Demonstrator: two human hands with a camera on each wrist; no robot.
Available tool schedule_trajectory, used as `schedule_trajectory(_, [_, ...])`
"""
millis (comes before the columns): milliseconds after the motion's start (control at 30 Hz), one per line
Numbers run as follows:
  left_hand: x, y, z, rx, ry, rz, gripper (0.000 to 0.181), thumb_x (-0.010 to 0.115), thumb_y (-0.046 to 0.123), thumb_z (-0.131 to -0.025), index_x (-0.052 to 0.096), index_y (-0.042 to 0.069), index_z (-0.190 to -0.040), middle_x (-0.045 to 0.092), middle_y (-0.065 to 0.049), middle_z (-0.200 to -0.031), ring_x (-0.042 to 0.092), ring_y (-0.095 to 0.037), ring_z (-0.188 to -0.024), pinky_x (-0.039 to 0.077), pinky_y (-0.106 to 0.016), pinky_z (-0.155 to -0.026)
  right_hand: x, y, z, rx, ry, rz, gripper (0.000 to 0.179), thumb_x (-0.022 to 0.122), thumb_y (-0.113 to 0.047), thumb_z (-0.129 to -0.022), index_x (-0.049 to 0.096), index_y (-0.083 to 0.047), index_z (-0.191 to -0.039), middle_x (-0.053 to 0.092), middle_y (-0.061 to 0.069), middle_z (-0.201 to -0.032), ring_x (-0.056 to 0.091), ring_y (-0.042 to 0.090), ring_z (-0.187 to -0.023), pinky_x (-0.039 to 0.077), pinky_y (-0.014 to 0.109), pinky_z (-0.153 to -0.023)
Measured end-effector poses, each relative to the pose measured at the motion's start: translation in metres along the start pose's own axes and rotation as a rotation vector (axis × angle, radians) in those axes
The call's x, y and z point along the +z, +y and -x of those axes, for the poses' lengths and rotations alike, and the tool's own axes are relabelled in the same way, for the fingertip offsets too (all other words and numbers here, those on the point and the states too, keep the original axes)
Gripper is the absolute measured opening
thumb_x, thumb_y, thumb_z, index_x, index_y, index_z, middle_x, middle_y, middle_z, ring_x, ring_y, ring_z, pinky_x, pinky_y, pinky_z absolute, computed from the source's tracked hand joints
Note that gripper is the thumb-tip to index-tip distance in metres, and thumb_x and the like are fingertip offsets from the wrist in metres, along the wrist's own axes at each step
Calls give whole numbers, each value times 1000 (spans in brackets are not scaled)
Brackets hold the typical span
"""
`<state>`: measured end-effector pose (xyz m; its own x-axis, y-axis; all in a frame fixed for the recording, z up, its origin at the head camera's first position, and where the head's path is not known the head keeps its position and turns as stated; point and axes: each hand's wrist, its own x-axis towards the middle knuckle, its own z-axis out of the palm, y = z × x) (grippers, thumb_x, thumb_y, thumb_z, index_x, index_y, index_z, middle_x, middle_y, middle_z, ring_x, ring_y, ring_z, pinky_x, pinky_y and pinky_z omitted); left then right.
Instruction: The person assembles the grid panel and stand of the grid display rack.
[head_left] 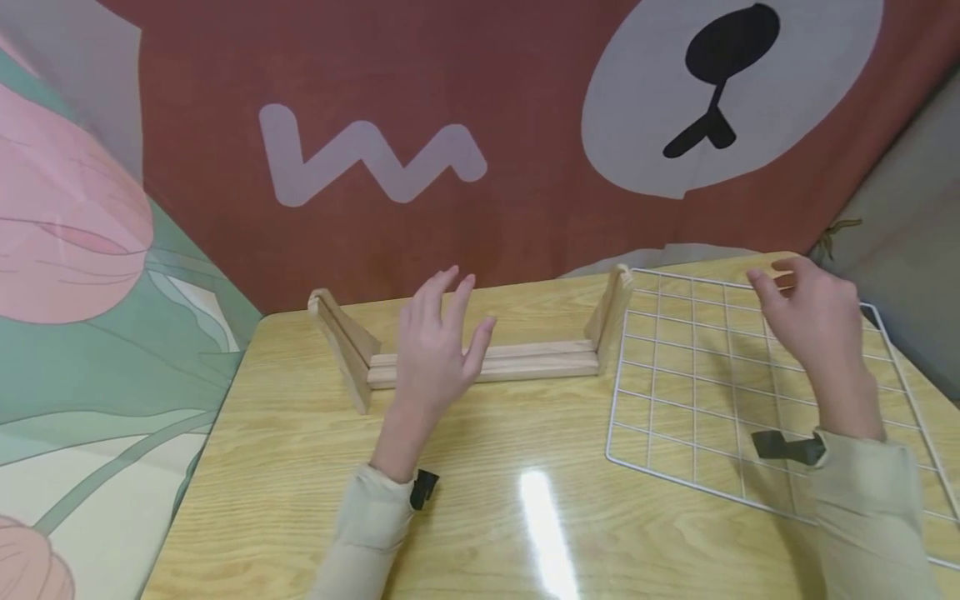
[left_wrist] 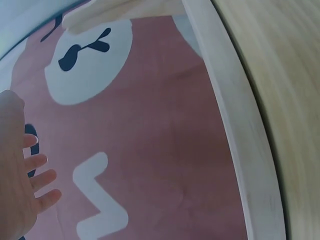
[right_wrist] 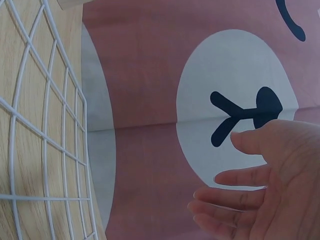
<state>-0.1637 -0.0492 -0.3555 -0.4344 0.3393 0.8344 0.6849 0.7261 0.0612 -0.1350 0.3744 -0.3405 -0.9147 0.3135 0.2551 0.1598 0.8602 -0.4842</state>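
My left hand (head_left: pixel 435 350) is raised over the table with its fingers spread upward, in front of a wooden stand (head_left: pixel 540 367). The stand has two slanted end pieces joined by a low slatted bar, and the hand hides part of that bar. To the right, a white wire grid panel (head_left: pixel 675 408) lies on the table, its upper left corner near the stand's right end. Above the grid hovers my right hand (head_left: pixel 817 317), fingers loosely bent and holding nothing. In the right wrist view that hand (right_wrist: pixel 280 175) is apart from the grid (right_wrist: pixel 47 125).
The wood-grain table (head_left: pixel 300 508) extends to a red cloth (head_left: pixel 525 167) printed with a bear face, hanging behind it. A flower-patterned cloth (head_left: pixel 97 367) hangs on the left. Dark straps with small black pieces sit on both wrists.
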Motion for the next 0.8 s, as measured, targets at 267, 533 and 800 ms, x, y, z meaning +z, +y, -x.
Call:
schedule_trajectory(267, [5,10,1,32,-30,18,48,50,37,-108,58,-2,-134,55,-24,-138,56,-42,-124,52,-58,-90,-2,2,0,3,3,-6,63,43,-43,-110,52,15,-133,59,42,-121,56,56,-109,41,69,-92])
schedule_trajectory(533, [10,20,2,53,-99,36,47,61,33,-102,58,-1,-134,53,-25,-141,55,-44,-125,51,-58,-94,-2,4,2,19,-5,2,64,42,-44,-110,52,15,-133,59,43,-121,54,56,-111,40,69,-92])
schedule_trajectory(800, [13,29,4,63,-164,6,50,67,33,-100,58,0,-136,55,-24,-141,54,-42,-128,49,-56,-99,-2,8,2,15,-16,10,64,42,-45,-110,53,15,-130,60,43,-119,53,57,-109,41,69,-89])
